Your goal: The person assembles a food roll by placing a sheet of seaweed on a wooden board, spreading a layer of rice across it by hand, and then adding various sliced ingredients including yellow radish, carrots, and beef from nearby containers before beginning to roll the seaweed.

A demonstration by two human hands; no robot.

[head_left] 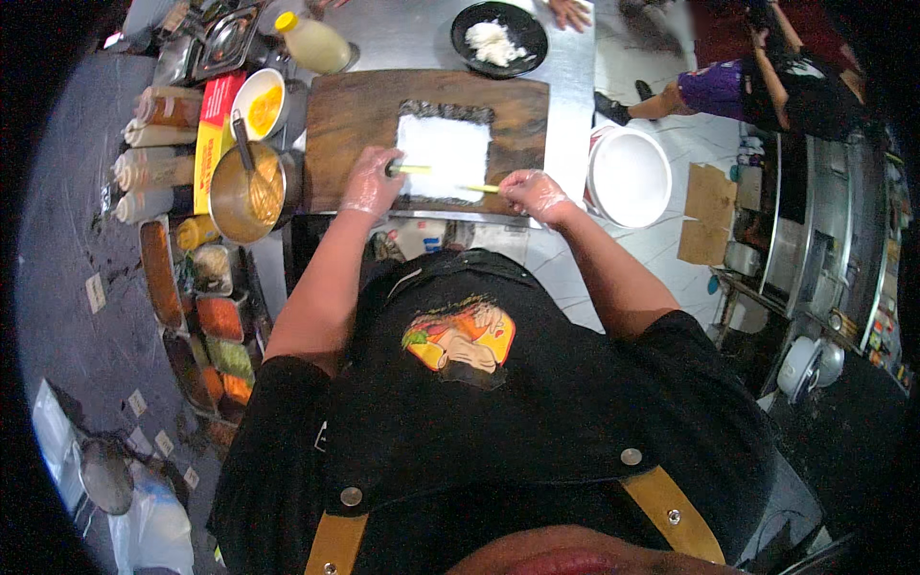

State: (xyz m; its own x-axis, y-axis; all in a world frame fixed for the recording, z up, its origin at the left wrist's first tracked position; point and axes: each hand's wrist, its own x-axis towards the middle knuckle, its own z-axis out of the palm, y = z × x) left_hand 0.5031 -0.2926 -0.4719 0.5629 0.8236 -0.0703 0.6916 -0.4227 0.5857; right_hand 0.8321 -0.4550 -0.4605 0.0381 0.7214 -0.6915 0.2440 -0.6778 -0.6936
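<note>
A sheet of nori covered with white rice (443,149) lies on a dark wooden board (340,115), bare nori showing along its far edge. My left hand (372,180), in a clear plastic glove, is at the sheet's left edge. Its fingers are closed on a thin yellow-green strip (415,170), which looks like cucumber and reaches over the rice. At the near right corner, my gloved right hand (535,195) pinches another yellow-green strip (476,188) that points left. A gap of rice shows between the two strips.
A black bowl of rice (460,59) stands beyond the board, near another person's hand (570,13). Left are a yellow-capped bottle (319,48), a metal bowl with a whisk (218,206), squeeze bottles (153,172) and ingredient trays (222,318). A white tub (637,177) stands right.
</note>
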